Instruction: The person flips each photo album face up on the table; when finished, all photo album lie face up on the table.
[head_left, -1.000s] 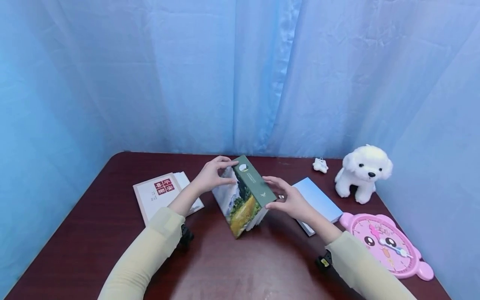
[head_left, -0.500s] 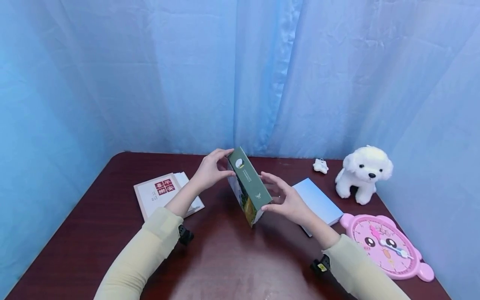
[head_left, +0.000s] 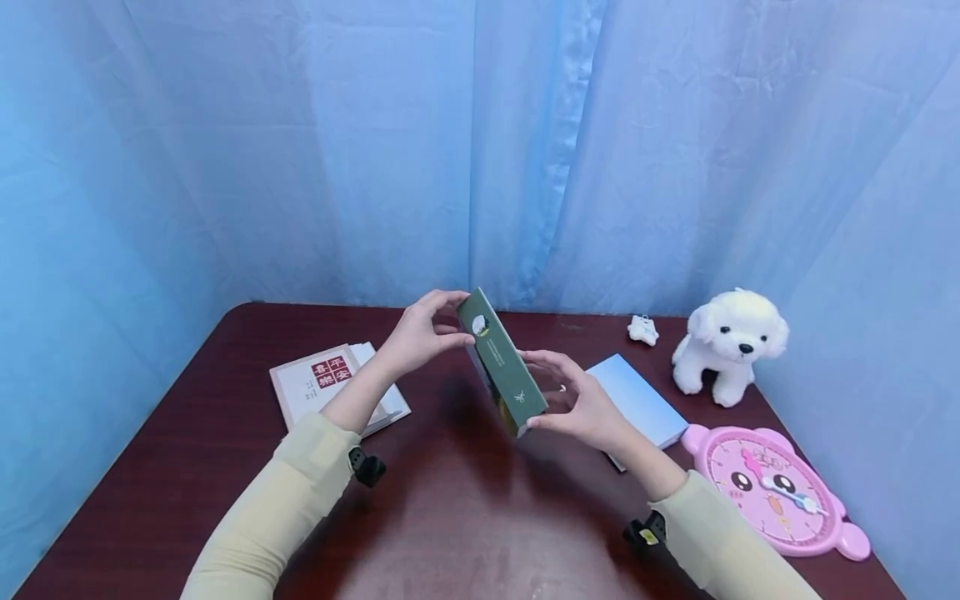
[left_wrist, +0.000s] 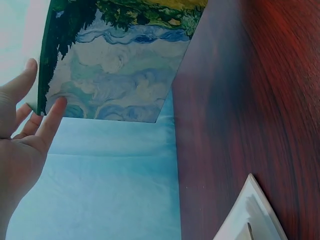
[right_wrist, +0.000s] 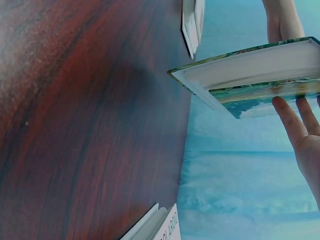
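A thick hardcover book [head_left: 501, 358] is held spine up over the table, its green spine slanting from far left to near right. My left hand [head_left: 420, 333] grips the far end of the spine, thumb on one side. At the near end my right hand [head_left: 581, 404] holds it, with fingers along the other cover. In the left wrist view a painted landscape cover [left_wrist: 120, 75] faces the camera, and the left fingertips [left_wrist: 61, 102] touch it. The right wrist view shows the white page block [right_wrist: 255, 65] between the covers, and the right fingertips [right_wrist: 280, 102] against the lower cover.
A cream book [head_left: 300, 392] with red squares lies at left. To the right are a blue-and-white book [head_left: 637, 400], partly behind the right arm, a pink toy clock [head_left: 772, 492], a white plush dog [head_left: 731, 346] and a small white trinket [head_left: 642, 330]. Blue curtain [head_left: 375, 167] hangs behind the table.
Both hands have tilted the book round, so its painted cover has turned mostly out of the head view. Its lower corner has risen and shifted right. The things around it stay put.
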